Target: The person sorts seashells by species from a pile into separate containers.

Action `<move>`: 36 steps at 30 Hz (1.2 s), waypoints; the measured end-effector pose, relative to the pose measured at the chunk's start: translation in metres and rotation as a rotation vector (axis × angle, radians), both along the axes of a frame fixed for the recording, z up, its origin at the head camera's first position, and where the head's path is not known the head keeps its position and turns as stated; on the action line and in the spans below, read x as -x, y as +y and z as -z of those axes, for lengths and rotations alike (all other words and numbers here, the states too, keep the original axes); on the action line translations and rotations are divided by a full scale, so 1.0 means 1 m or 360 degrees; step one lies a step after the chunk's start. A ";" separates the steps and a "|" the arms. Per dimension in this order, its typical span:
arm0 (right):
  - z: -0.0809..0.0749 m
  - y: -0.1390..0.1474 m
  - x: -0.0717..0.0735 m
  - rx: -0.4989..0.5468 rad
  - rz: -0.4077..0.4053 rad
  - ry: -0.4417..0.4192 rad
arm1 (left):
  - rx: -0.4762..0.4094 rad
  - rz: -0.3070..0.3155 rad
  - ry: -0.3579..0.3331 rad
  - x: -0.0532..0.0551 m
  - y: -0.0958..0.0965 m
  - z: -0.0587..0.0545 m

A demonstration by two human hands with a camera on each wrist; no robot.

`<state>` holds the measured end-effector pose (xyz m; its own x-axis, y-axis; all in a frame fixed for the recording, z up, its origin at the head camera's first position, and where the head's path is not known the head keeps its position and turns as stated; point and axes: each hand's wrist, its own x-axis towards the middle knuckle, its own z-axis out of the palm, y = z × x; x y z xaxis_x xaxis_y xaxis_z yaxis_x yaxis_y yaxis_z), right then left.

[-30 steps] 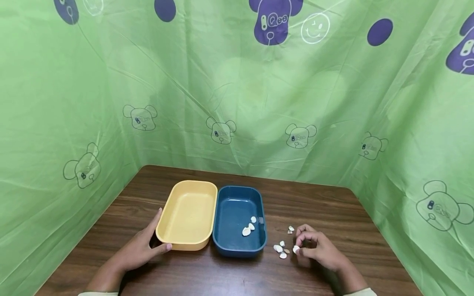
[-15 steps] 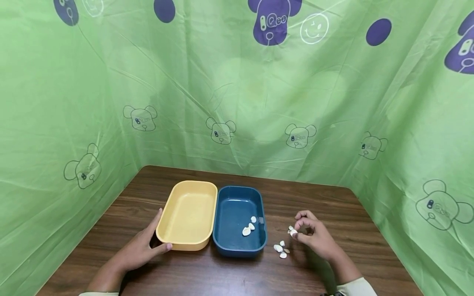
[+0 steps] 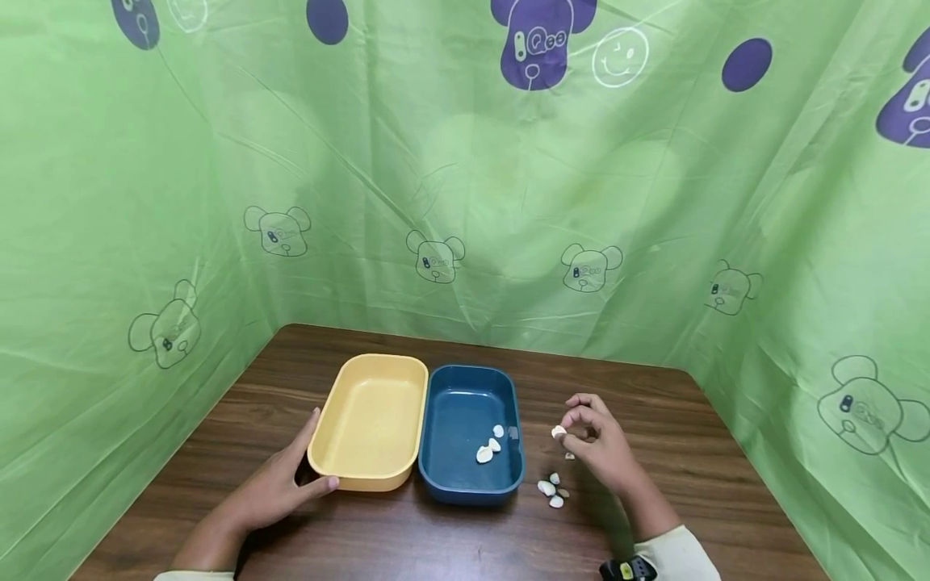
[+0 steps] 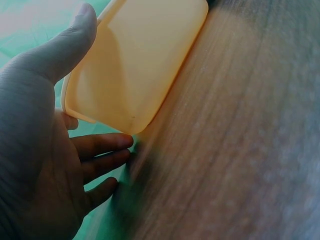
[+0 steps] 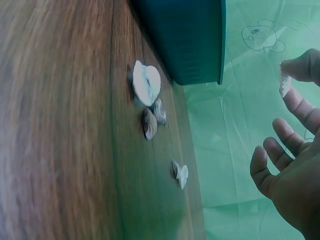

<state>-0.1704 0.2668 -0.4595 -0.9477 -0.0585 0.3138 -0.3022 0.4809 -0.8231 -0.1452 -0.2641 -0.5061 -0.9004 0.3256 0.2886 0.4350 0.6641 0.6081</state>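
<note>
My right hand [image 3: 605, 450] pinches a small white seashell [image 3: 558, 432] between thumb and index finger, held above the table just right of the blue tray [image 3: 458, 460]. In the right wrist view that seashell [image 5: 285, 84] shows edge-on, the other fingers loosely bent. Inside the blue tray lie 3 white seashells [image 3: 484, 454]. Beside its near right corner, several loose seashells [image 3: 546, 488] make a small cluster, with a few more [image 5: 181, 172] apart from them. My left hand [image 3: 270, 486] rests against the near left corner of a yellow tray [image 3: 368, 432], its thumb [image 4: 82, 30] extended and fingers mostly straight.
Both trays stand side by side on a dark wooden table [image 3: 407, 537]. A green curtain [image 3: 508, 315] printed with bear outlines hangs around its back and sides. A dark watch [image 3: 628, 569] sits on the right wrist.
My right hand has lifted the pinched seashell from the table and carried it forward and left toward the blue tray. The left hand has stayed at the yellow tray.
</note>
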 end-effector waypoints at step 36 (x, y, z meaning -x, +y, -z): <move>-0.002 -0.074 0.025 0.0063 -0.0009 -0.0117 | 0.0017 -0.0014 -0.0027 0.001 0.000 -0.001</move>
<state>-0.1953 0.1925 -0.4573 -0.9679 -0.0531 0.2456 -0.2431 0.4460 -0.8614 -0.1459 -0.2638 -0.5051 -0.9080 0.3207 0.2697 0.4188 0.6745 0.6080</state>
